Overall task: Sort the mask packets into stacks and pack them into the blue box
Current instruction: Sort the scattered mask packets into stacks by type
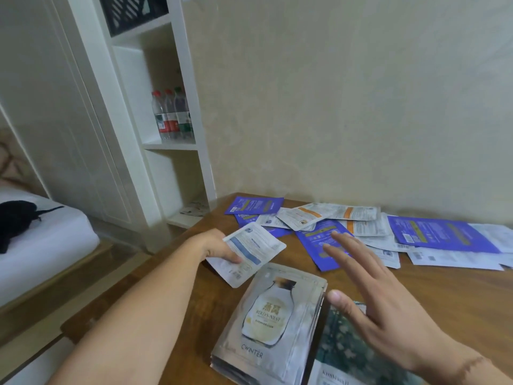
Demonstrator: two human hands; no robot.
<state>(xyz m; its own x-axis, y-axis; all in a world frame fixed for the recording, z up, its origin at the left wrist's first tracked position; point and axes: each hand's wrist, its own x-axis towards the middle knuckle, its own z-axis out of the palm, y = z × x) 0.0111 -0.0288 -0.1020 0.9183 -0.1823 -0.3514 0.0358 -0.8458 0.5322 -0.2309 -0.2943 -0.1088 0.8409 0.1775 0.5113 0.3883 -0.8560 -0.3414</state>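
My left hand (218,245) grips a white mask packet (249,251), back side up, just above the wooden table (430,295). My right hand (372,295) hovers flat with fingers spread, over the table's middle. Below it lies a stack of silver packets (269,323) printed with a bottle, and beside that a dark green packet stack (344,354), partly under my right hand. Loose purple packets (322,240) and white packets (358,218) are scattered along the far side. A large flat purple piece (438,234) lies at the far right. No assembled blue box shows.
A beige wall runs behind the table. To the left stands a white shelf unit (166,145) holding several water bottles (172,115). A bed with a white sheet (41,240) and a black item lies at the far left.
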